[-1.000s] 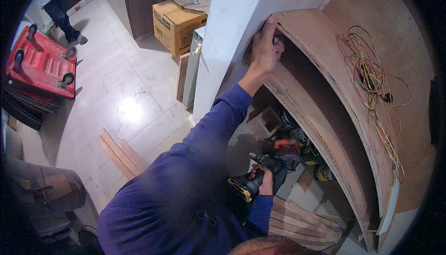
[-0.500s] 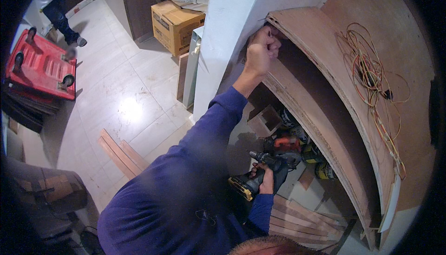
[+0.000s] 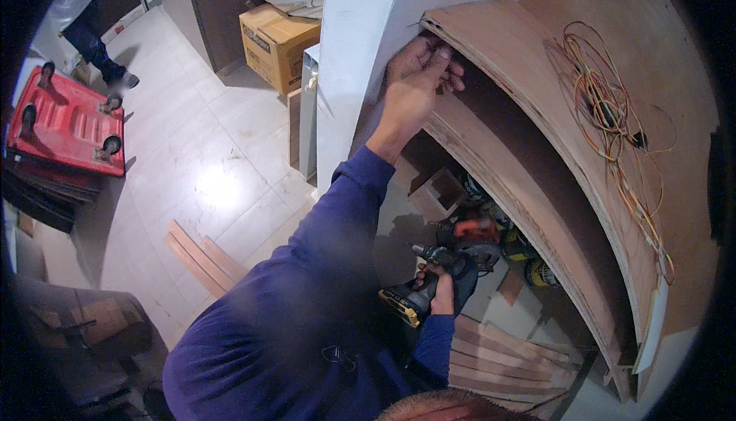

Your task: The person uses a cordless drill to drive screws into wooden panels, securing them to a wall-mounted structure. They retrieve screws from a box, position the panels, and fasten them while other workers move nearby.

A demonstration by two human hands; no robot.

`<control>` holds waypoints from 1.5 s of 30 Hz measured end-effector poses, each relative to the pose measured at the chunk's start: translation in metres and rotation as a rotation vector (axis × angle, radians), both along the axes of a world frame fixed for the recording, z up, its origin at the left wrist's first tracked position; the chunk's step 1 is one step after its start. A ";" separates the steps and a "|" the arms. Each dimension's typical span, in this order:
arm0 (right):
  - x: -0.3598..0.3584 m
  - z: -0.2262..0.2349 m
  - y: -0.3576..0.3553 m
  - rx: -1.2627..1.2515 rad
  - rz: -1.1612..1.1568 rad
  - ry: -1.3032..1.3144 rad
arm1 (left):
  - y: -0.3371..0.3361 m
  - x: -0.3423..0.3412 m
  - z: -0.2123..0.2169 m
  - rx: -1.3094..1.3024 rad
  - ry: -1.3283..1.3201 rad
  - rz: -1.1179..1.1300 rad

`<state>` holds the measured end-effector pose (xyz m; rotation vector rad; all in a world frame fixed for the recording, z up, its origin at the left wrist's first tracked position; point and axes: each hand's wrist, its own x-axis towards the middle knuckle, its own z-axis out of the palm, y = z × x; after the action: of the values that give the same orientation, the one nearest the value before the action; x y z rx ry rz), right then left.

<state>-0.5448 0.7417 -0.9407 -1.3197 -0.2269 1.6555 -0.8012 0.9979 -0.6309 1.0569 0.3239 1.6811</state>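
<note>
My left hand (image 3: 420, 76) is raised to the upper left end of the curved plywood shelf (image 3: 502, 60), just under its top board. Its fingers are curled with the thumb over them. Whatever they pinch, if anything, is too small to tell. Lower down, my right hand (image 3: 442, 292) is closed round the grip of a cordless drill (image 3: 437, 261), black with a yellow-edged battery at its base. The drill's chuck points up and left, away from the shelf.
Coiled orange and yellow wires (image 3: 606, 106) lie on the top board. Below the shelf are cans (image 3: 539, 274), an orange power tool (image 3: 477, 229) and an open wooden box (image 3: 438, 195). Wood strips (image 3: 498, 360) lie nearby. A red trolley (image 3: 69, 126), a carton (image 3: 280, 45) and another person (image 3: 92, 37) are left.
My left hand has shifted slightly, and its fingers are a little looser than before. The whole view has moved a little. My right hand still holds the drill.
</note>
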 end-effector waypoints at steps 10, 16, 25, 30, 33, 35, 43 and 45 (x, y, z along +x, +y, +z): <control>-0.004 0.007 -0.002 0.047 -0.049 -0.059 | -0.006 0.006 0.003 0.048 -0.149 0.118; -0.001 0.002 -0.003 0.041 -0.033 -0.019 | -0.011 0.010 0.018 -0.113 -0.193 -0.006; 0.002 -0.008 0.000 0.022 -0.033 0.000 | -0.001 0.015 0.047 -0.295 0.121 0.061; -0.004 0.003 0.004 -0.021 -0.047 -0.006 | 0.015 0.014 0.037 -0.174 0.216 0.065; -0.008 0.014 0.003 -0.012 -0.056 0.001 | 0.021 0.018 0.033 -0.145 0.205 0.063; -0.009 0.016 0.002 -0.008 -0.063 0.011 | 0.022 0.020 0.032 -0.123 0.188 0.080; 0.004 0.003 -0.002 0.025 0.004 -0.004 | 0.020 0.024 0.032 -0.268 0.147 0.066; 0.004 0.005 -0.006 0.047 -0.019 0.035 | 0.020 0.026 0.032 -0.264 0.143 0.093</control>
<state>-0.5406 0.7358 -0.9359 -1.2527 -0.2305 1.6467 -0.7754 1.0181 -0.5987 0.9771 0.6775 1.5954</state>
